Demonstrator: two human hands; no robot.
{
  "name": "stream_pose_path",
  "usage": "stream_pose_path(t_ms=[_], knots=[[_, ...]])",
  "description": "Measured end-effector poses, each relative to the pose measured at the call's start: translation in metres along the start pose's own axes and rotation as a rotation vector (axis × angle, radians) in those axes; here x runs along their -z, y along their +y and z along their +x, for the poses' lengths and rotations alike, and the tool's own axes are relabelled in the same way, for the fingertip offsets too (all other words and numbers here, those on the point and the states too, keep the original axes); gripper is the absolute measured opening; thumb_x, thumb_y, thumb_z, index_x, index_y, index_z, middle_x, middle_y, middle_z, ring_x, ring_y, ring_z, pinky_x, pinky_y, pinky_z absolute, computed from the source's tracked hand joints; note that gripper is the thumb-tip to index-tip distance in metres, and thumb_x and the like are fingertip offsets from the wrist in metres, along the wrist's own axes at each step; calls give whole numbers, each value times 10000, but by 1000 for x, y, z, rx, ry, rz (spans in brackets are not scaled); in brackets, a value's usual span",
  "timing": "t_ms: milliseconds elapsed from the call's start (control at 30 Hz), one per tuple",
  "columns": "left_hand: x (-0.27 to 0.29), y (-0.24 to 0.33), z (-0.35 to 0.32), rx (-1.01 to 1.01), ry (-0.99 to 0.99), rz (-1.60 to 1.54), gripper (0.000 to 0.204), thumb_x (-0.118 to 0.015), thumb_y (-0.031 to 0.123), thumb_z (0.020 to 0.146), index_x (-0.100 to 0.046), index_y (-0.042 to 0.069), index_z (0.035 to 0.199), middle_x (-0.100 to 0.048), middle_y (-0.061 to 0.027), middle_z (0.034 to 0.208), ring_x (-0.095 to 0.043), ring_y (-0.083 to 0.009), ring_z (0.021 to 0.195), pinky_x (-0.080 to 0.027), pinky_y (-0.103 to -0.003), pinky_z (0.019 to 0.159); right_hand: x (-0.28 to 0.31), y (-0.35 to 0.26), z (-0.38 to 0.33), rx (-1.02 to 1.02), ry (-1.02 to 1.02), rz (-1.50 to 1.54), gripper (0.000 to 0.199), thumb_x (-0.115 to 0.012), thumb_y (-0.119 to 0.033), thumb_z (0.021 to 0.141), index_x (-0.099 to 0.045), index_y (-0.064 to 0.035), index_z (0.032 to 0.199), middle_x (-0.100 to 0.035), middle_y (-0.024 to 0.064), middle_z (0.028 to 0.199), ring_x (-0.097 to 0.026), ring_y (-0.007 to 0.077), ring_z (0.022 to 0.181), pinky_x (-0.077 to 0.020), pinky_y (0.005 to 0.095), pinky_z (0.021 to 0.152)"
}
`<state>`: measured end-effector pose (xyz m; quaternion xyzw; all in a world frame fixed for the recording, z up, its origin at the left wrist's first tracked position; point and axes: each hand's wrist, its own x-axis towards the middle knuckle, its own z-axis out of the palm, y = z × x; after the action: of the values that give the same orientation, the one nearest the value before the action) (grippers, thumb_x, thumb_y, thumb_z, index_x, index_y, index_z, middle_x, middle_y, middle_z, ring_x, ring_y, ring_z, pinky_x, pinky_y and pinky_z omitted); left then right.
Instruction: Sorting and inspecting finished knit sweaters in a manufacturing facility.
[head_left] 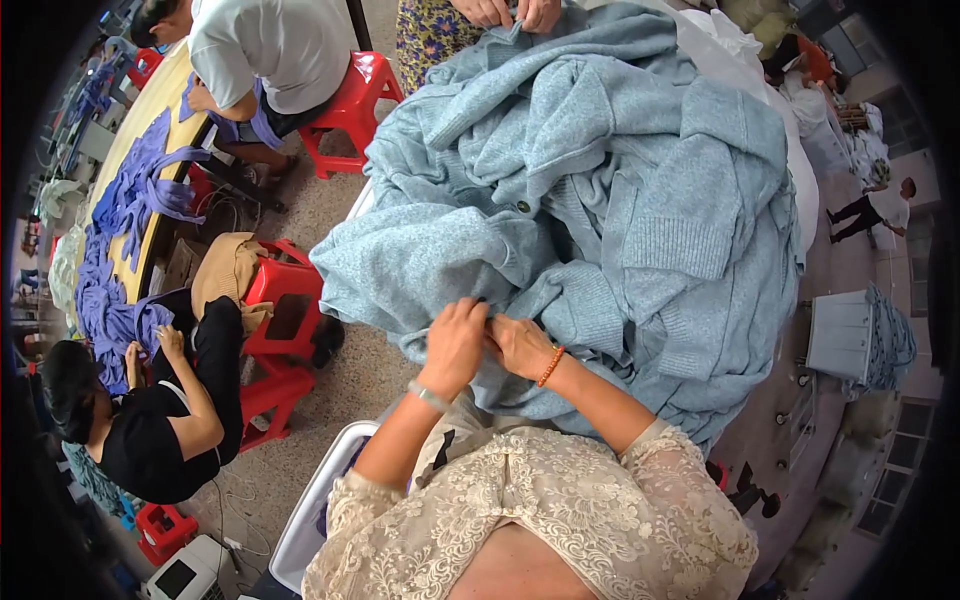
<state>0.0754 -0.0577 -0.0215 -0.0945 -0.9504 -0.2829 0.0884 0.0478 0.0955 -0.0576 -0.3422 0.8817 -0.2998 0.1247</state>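
A big heap of light blue knitted cardigans (600, 180) fills the middle of the view. My left hand (455, 345) and my right hand (520, 345) meet at the near edge of the heap, both pinching the same blue knit edge between the fingers. An orange bead bracelet is on my right wrist, a silver band on my left. My lace sleeves come in from the lower edge. At the far side of the heap, another person's two hands (515, 12) hold the blue knitwear too.
To the left, two people sit on red plastic stools (350, 110) at a long table (160, 110) covered with purple knit pieces (130, 210). A white bin (315, 510) stands by my left elbow. A white box (840, 335) sits at the right.
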Motion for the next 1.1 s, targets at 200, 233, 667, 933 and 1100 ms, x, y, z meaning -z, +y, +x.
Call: stream_pose_path(t_ms=[200, 233, 667, 933, 1100], knots=[[-73, -49, 11, -30, -137, 361, 103, -545, 147, 721, -557, 59, 775, -545, -151, 856, -580, -268, 763, -481, -365, 585, -6, 3, -5, -3, -61, -39, 87, -558, -116, 811, -508, -54, 844, -546, 156, 816, -575, 378, 731, -478, 465, 612], [-77, -46, 11, -62, -124, 414, 113, -546, 161, 726, -574, 68, 784, -554, -126, 833, -578, -253, 757, -481, -340, 578, -2, 3, -8, -8, -38, -34, 103, -569, -118, 798, -518, -55, 862, -553, 152, 822, -577, 374, 735, -477, 468, 620], [-66, -57, 1, 611, -269, -1095, 183, -657, 164, 827, -640, 19, 718, -576, 28, 648, -477, -45, 560, -372, -214, 484, 1, 0, 1, -23, 251, 96, 303, -618, -63, 728, -549, -20, 1020, -614, 190, 855, -612, 355, 772, -495, 422, 666], [-25, -41, -14, 117, -341, -695, 299, -643, 212, 800, -628, 0, 1009, -649, -146, 948, -643, -214, 839, -498, -338, 699, 17, 2, -1, 32, 77, 115, 255, -597, -96, 751, -589, 14, 981, -583, 198, 840, -578, 383, 787, -482, 440, 693], [-34, -30, -30, 90, -182, -442, 133, -575, 73, 774, -629, 24, 884, -603, -161, 834, -591, -367, 787, -476, -425, 665, 21, 2, -12, 33, -92, 165, 250, -556, -53, 775, -596, 3, 1015, -575, 206, 833, -565, 384, 806, -470, 428, 732]])
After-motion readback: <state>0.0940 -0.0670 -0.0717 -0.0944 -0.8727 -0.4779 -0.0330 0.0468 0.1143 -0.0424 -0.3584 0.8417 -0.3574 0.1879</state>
